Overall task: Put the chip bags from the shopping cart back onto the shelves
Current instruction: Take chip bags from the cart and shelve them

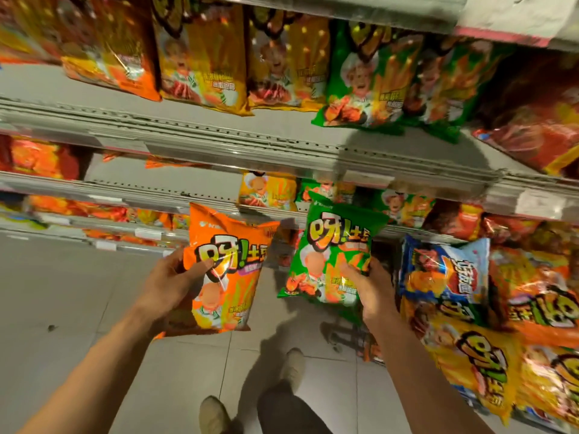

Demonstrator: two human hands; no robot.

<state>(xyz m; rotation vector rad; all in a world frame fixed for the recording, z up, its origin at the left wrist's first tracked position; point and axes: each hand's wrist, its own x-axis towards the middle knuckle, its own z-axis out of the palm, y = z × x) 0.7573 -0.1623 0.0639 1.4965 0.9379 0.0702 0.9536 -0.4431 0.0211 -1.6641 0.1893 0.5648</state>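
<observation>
My left hand (169,283) grips an orange chip bag (225,267) by its left side, thumb across the front. My right hand (372,289) grips a green chip bag (332,255) at its lower right corner. Both bags are held upright in front of the shelves (219,133), below the top row. On the upper shelf stand orange bags (112,48), yellow bags (203,57) and green bags (366,76). The shopping cart (344,330) shows only as a bit of dark frame behind my right hand, heaped with mixed chip bags (470,339) at the right.
Lower shelves hold more yellow, green and red bags (269,189). A blue bag (445,277) lies on top of the heap at the right. Grey tiled floor (62,308) spreads to the left. My feet (291,364) stand below, close to the shelf base.
</observation>
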